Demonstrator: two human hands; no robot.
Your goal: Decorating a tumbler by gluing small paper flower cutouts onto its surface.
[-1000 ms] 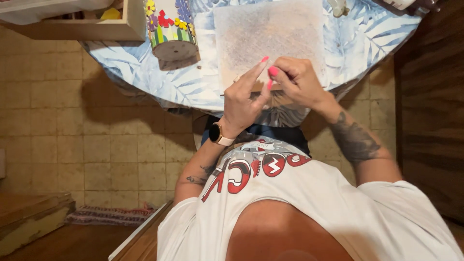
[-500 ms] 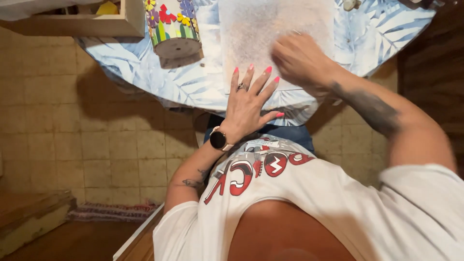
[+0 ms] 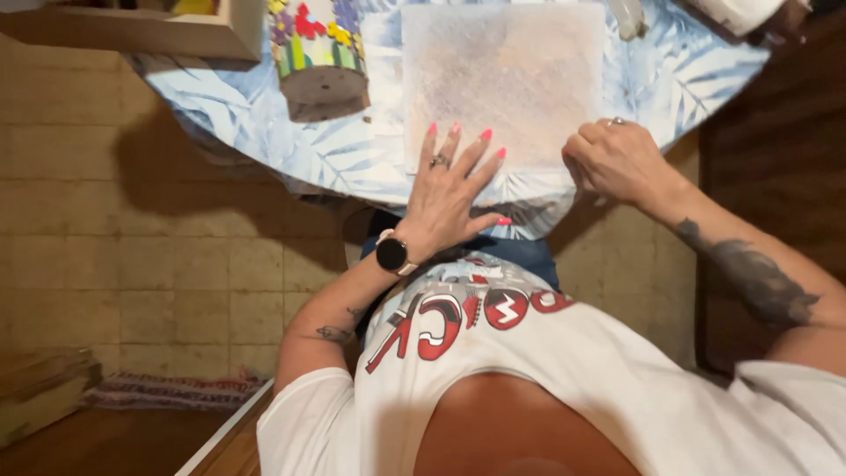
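A square, pale, speckled sheet (image 3: 502,70) lies flat on a round table covered by a blue leaf-print cloth (image 3: 264,132). My left hand (image 3: 449,189), with a ring and a wrist watch, rests palm down on the sheet's near edge, fingers spread. My right hand (image 3: 617,159) is at the sheet's near right corner. Its fingers are curled and the fingertips pinch that corner. Both forearms are tattooed.
A round pot (image 3: 317,53) decorated with colourful flowers stands left of the sheet. A wooden box (image 3: 132,31) overhangs the table's far left. A white object (image 3: 740,13) sits at the far right. A tiled floor, a striped rug (image 3: 167,388) and a dark wooden panel (image 3: 775,176) surround the table.
Both hands were pinched together at the sheet's near edge. The left hand has flattened onto the sheet, and the right hand has swept across it to the near right corner.
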